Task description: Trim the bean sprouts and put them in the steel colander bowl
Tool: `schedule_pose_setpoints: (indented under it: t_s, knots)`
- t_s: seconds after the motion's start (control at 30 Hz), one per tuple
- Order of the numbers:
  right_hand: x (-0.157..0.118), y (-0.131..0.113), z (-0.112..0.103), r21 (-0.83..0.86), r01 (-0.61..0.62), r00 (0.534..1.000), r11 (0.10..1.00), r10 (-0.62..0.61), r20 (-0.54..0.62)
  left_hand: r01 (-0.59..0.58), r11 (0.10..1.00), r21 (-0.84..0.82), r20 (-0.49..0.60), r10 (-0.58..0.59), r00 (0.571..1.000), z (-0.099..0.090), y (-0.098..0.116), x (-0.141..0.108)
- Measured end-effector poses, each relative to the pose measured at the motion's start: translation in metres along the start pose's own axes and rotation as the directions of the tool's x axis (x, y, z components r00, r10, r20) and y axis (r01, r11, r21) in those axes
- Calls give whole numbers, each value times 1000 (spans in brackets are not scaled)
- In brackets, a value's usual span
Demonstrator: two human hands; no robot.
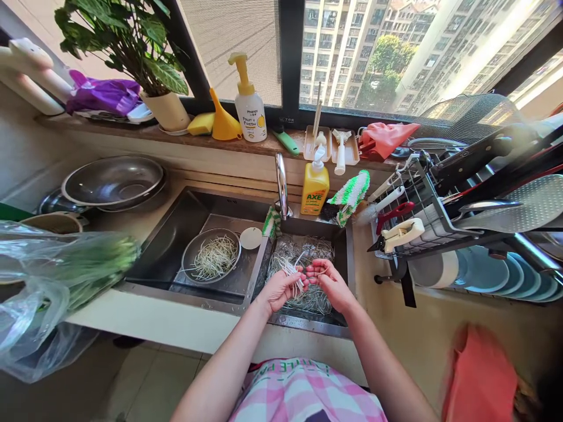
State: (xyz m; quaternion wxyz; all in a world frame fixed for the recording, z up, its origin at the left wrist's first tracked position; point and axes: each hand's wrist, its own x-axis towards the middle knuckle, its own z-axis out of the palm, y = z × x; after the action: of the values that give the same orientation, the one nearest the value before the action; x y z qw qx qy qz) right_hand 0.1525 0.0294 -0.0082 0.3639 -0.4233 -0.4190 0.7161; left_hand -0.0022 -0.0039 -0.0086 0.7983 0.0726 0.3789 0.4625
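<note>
My left hand [280, 288] is closed around a small bunch of pale bean sprouts [289, 268], whose ends stick out past the fingers. Beside it, my right hand [331, 285] has its fingers curled together near the left fingertips; what is pinched there is too small to make out. Both hands are above the right sink basin [347, 246], where many more sprouts [319, 302] lie in what looks like water. In the left basin [160, 246] stands a round metal bowl [188, 266] with a heap of sprouts [215, 258].
A faucet [282, 187] rises behind the basins, near a yellow soap bottle [314, 187] and a green-white cloth [352, 193]. A dish rack [433, 205] stands right. Left are a pan [113, 180] and bagged greens [97, 266]. A white disc [251, 238] lies beside the bowl.
</note>
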Motion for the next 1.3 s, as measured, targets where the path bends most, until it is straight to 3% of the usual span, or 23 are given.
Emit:
schedule_pose_setpoints:
  t_s: [0.17, 0.33, 0.43, 0.6, 0.73, 0.87, 0.97, 1.17, 1.3]
  knots:
    - [-8, 5, -4, 5, -37, 999, 999, 37, -12, -7, 1000, -6, -73, 7, 997, -1, -5, 4]
    - [-6, 9, 1, -137, 14, 998, 990, -22, -62, -8, 999, 39, -73, 11, 997, 2, -12, 5]
    - [-3, 12, 2, -304, 54, 991, 951, -89, -103, -18, 996, 90, -88, 25, 996, 5, -14, 5]
    - [-4, 12, 3, -546, 142, 989, 826, -143, 41, -57, 997, 60, -129, 65, 989, 8, -17, 6]
    - [-7, 8, 7, -501, 171, 985, 848, -139, 101, -23, 999, -39, -173, 16, 985, 6, -16, 7]
    - [-8, 5, 7, -387, 176, 984, 905, -167, 57, -34, 997, -65, -183, 22, 983, 4, -14, 9]
    - [-8, 4, 6, -397, 188, 981, 898, -192, 30, -58, 995, -86, -191, 41, 981, 6, -15, 10]
    - [-8, 8, 5, -422, 177, 983, 889, -140, 116, -64, 992, -109, -158, 46, 986, 9, -15, 9]
    - [-7, 7, -1, -290, 127, 992, 949, -127, 18, -49, 981, -189, -160, 19, 987, 6, -10, 9]
